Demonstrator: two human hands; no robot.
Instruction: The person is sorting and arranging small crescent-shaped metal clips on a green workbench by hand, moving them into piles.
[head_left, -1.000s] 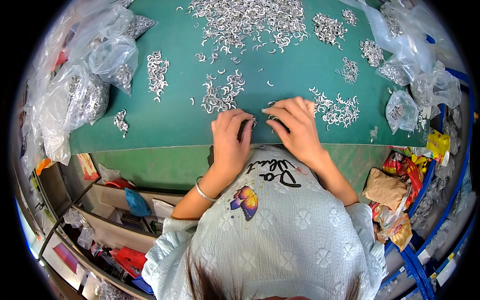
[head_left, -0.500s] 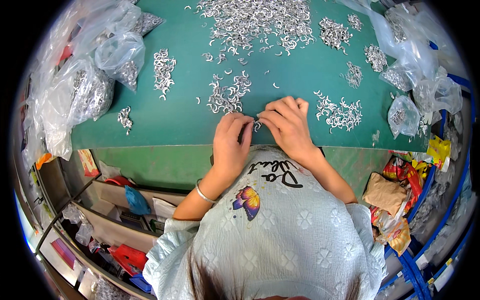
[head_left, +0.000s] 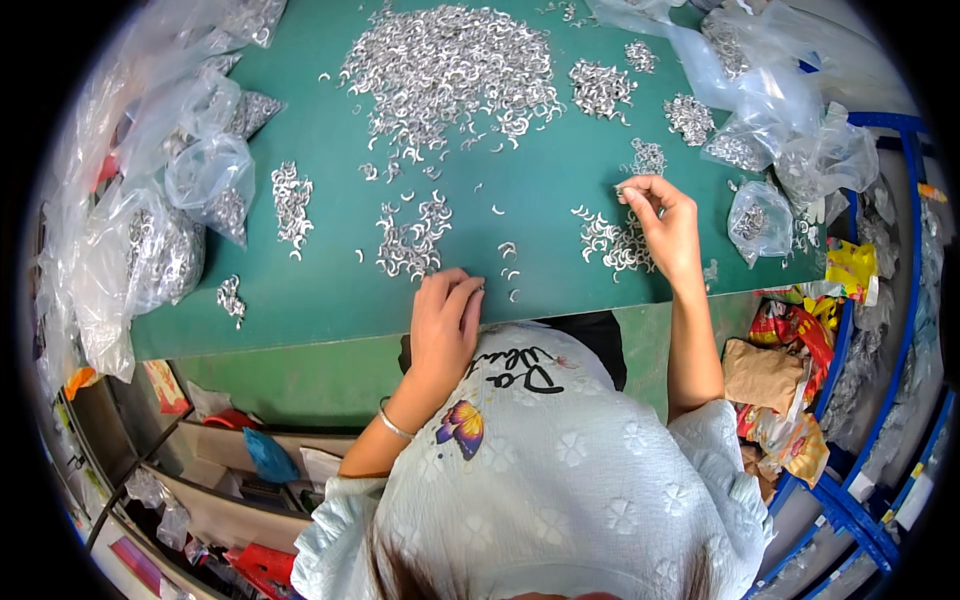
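Small silver crescent-shaped metal pieces lie on the green table (head_left: pixel 330 300) in separate heaps. My right hand (head_left: pixel 668 225) is raised over the right-hand heap (head_left: pixel 615 242), thumb and forefinger pinched on a small silver crescent piece (head_left: pixel 622 189) that shows only in part. At the table's front edge rests my left hand (head_left: pixel 445 320), fingers curled together; whatever its fingertips hold is hidden. Just beyond it is the middle heap (head_left: pixel 414 235). A few loose crescent pieces (head_left: pixel 509 270) lie in a short column to its right.
A large heap (head_left: pixel 450 70) of crescents spreads across the far middle. Smaller piles (head_left: pixel 292 208) sit at both sides. Clear plastic bags of metal pieces (head_left: pixel 165 250) crowd the left edge, with more bags (head_left: pixel 760 225) at the right. Shelving (head_left: pixel 230 480) stands below left.
My right hand has left the spot beside my left hand and moved right, over the right-hand heap. My left hand stays near the front edge. The whole view has shifted somewhat.
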